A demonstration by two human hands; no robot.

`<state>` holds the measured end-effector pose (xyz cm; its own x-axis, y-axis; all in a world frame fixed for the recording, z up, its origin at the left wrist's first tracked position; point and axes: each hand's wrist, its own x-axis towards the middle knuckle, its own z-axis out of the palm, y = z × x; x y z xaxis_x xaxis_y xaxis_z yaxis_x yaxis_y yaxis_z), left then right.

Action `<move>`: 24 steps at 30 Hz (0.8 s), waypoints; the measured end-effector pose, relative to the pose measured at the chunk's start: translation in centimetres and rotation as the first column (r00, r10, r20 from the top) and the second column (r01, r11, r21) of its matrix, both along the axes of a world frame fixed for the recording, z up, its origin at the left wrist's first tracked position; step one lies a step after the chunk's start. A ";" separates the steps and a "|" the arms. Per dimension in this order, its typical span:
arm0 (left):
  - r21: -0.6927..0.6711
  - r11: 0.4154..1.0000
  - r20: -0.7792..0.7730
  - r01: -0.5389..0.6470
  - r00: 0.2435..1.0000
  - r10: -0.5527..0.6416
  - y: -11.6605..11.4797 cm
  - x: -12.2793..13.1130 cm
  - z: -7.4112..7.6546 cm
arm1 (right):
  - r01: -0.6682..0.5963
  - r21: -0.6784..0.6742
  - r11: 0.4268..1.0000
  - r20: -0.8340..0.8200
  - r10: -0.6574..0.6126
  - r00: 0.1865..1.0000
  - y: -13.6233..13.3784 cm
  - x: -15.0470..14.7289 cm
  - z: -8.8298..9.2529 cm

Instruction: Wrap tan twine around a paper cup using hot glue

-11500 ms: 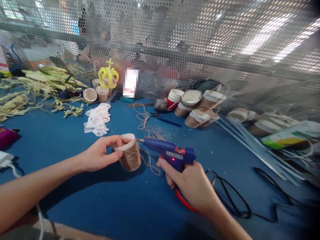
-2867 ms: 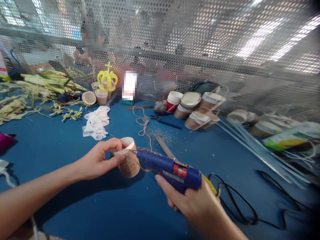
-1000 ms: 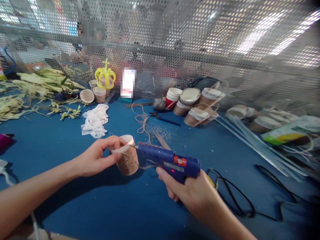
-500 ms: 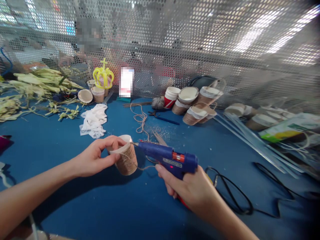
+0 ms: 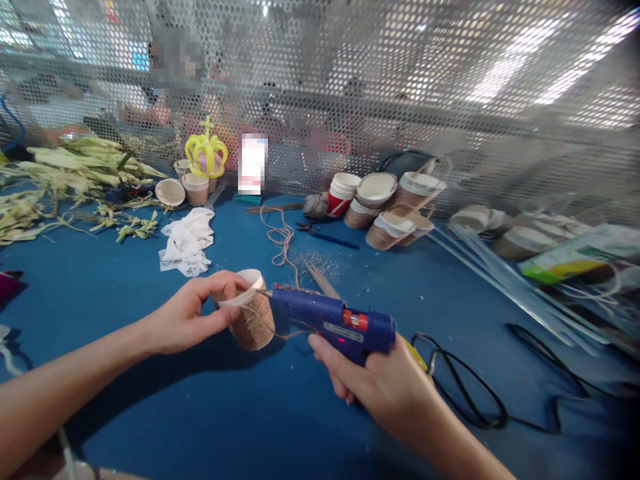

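My left hand [image 5: 213,308] is closed on the rim of a small cup [image 5: 254,323], white inside and wound outside with brown twine. The cup is tilted, its mouth turned up toward me. A blue glue gun [image 5: 333,313] with a small red light is gripped in my right hand [image 5: 367,373]. Its metal nozzle meets the upper right side of the cup near the rim; whether it touches I cannot tell. A strand of twine [image 5: 290,335] trails from the cup toward my right hand. Behind the gun lie scissors [image 5: 323,279], partly hidden by it.
A white cloth [image 5: 187,241] and loose twine [image 5: 281,233] lie beyond the cup. Pliers [image 5: 327,237] and several twine-wrapped cups [image 5: 391,228] sit at the back. Clear glue sticks [image 5: 500,280] and a black cord [image 5: 465,387] lie right. Dried husks [image 5: 75,167] are piled left.
The glue gun's nozzle has moved slightly left and down along the cup's rim, and my right hand has shifted with it. My left hand and the cup stay nearly still.
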<state>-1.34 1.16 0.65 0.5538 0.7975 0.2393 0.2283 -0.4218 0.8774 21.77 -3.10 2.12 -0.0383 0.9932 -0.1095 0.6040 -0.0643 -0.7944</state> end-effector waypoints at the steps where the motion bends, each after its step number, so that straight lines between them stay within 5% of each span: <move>1: 0.001 1.000 0.000 -0.002 1.000 0.002 0.0 0.0 0.0 | 0.000 -0.004 1.000 0.000 0.000 1.000 0.0 0.0 0.0; 7: -0.007 1.000 -0.005 0.006 1.000 -0.006 0.0 -0.1 -0.1 | 0.029 0.031 0.999 0.050 -0.031 0.998 -0.5 -0.5 0.9; 13: -0.021 0.999 0.045 0.034 0.998 -0.033 0.0 -0.2 -0.2 | -0.134 0.100 0.986 0.087 0.126 0.988 -1.2 0.7 0.1; 24: -0.020 1.000 0.001 0.006 1.000 -0.006 0.0 -0.2 0.0 | -0.056 0.023 0.998 0.028 0.055 0.998 0.0 0.2 0.3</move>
<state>-1.54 1.11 0.65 0.5582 0.7990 0.2235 0.2250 -0.4051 0.8861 21.97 -3.06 2.40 -0.0905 0.9920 -0.0878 0.6278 -0.0116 -0.7783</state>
